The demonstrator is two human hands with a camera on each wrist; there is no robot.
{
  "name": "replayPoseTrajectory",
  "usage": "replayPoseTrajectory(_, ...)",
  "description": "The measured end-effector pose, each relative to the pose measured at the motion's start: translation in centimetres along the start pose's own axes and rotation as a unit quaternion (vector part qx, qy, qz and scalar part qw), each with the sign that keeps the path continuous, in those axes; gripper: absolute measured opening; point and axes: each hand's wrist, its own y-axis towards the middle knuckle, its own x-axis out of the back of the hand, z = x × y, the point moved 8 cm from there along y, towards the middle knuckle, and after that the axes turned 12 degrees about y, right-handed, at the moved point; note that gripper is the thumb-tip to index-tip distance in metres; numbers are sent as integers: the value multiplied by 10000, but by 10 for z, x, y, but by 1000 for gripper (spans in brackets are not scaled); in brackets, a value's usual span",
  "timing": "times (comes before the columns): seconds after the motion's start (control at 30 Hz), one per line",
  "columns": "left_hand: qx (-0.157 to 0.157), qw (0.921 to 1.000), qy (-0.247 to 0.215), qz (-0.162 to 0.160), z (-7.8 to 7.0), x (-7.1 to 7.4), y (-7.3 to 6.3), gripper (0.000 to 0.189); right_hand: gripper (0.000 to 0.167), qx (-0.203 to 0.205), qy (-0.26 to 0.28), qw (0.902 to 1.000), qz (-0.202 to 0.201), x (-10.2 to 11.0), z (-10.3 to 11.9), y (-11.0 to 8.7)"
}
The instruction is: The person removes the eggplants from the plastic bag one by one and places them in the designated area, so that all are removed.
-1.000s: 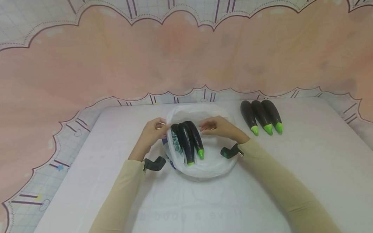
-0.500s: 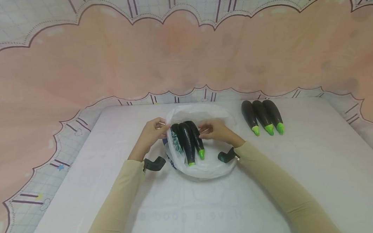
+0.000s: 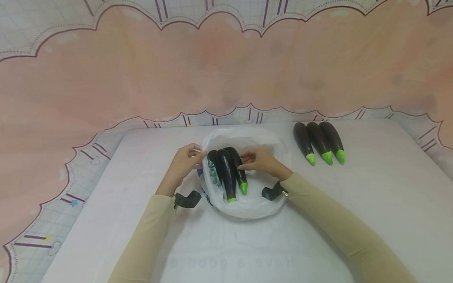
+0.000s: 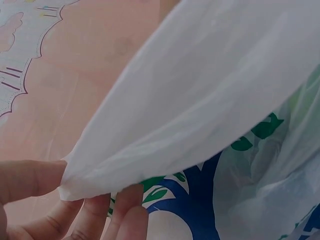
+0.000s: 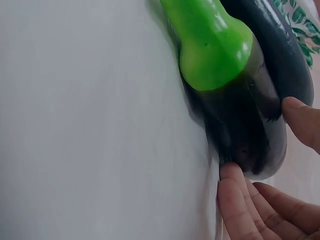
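Note:
A white plastic bag [image 3: 262, 201], printed with a blue trunk and green leaves, lies with its mouth spread wide. Several dark eggplants with green stem ends lie in its left part. My left hand [image 3: 185, 158] pinches the bag's left rim [image 4: 105, 172] between thumb and fingers. At the eggplants' right side, my right hand [image 3: 264, 161] holds the rightmost eggplant [image 5: 245, 130], its thumb on one side and fingers on the other. Another eggplant [image 3: 226, 173] lies close against it. A third [image 3: 212, 155] is mostly hidden at the left.
Three more eggplants [image 3: 318, 139] lie side by side on the white tabletop [image 3: 386, 184], right of the bag and near the back edge. A peach and white patterned cloth [image 3: 222, 69] hangs behind the table. Each wrist carries a small black camera [image 3: 188, 199].
My right hand has moved left from beside the eggplants onto the rightmost one in the bag. The left hand stays at the bag's rim.

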Motion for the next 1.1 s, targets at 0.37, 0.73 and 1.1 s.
replayPoseTrajectory(0.37,44,10000,-12,35,2,-1,0,35,56,-329,-300,9990,-92,-4,0,1)
replayPoseTrajectory(0.73,57,10000,-29,21,3,-1,0,34,51,-597,360,9974,194,1,-12,-3)
replayPoseTrajectory(1.1,79,10000,0,15,3,0,0,34,42,-518,285,9974,419,9,-11,-12)
